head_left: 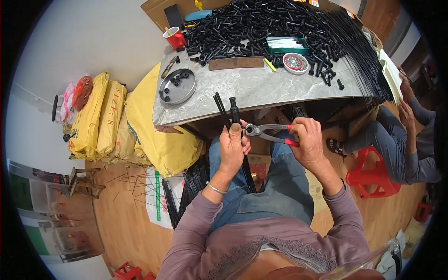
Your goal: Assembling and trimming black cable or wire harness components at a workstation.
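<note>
My left hand is closed around several thin black rods and a thicker black tubular piece, which stick up above the thumb. The rods run down below the fist toward my lap. My right hand grips the red handles of a pair of pincers. The pincers' round metal jaws are at the fingers of my left hand, against or just beside the black piece. Whether the jaws bite on something is hidden by the fingers.
A grey marbled table carries a heap of black tubular parts, a round metal tray and a red mug. Long black rods lie at right. Yellow sacks stand left. Another person sits at right, holding a pale sheet.
</note>
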`<state>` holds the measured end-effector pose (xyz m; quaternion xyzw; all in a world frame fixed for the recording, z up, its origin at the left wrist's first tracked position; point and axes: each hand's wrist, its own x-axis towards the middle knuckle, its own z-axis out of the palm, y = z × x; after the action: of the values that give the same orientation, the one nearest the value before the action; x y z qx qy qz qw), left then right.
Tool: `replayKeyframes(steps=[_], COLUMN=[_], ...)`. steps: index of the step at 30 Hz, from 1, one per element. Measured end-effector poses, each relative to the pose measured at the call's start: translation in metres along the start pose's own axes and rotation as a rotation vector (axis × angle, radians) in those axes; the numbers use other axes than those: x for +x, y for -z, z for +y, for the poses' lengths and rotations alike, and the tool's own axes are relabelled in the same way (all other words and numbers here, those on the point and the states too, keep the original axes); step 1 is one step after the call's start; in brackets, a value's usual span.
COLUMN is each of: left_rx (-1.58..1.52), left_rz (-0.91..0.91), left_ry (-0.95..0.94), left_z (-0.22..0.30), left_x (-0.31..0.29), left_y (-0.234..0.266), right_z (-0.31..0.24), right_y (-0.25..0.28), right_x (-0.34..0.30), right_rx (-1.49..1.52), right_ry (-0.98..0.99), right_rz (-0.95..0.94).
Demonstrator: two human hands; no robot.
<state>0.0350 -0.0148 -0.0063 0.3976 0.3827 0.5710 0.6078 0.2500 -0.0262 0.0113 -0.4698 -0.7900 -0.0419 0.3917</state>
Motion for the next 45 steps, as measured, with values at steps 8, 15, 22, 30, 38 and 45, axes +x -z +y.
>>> replayKeyframes(steps=[8,15,22,30,38,45], left_rx=[0.224,0.189,0.2,0.145,0.195,0.161], left_rz=[0.002,-0.021,0.002,0.018,-0.03,-0.003], left_ry=[-0.066,-0.069,-0.041,-0.035,-0.049,-0.05], left_z=[0.001,-0.005,0.007,0.011,0.01,0.011], left_x=[0.002,-0.004,-0.013,-0.02,-0.024,-0.022], left_y=[-0.004,-0.004,-0.006,-0.014,-0.014,-0.015], right_z=[-0.011,0.002,-0.02,-0.004,-0.015,0.002], right_y=[0.023,0.034,0.043,0.052,0.045,0.052], right_x=[-0.029,-0.015,-0.044,-0.009,-0.039,-0.021], right_rx=[1.424,0.862,1.689,0.631,1.959,0.825], right_ry=[-0.953,-0.418,-1.156,-0.168,-0.957,-0.206], right_rz=[-0.935,-0.937,-0.924,-0.741,-1.166,-0.656])
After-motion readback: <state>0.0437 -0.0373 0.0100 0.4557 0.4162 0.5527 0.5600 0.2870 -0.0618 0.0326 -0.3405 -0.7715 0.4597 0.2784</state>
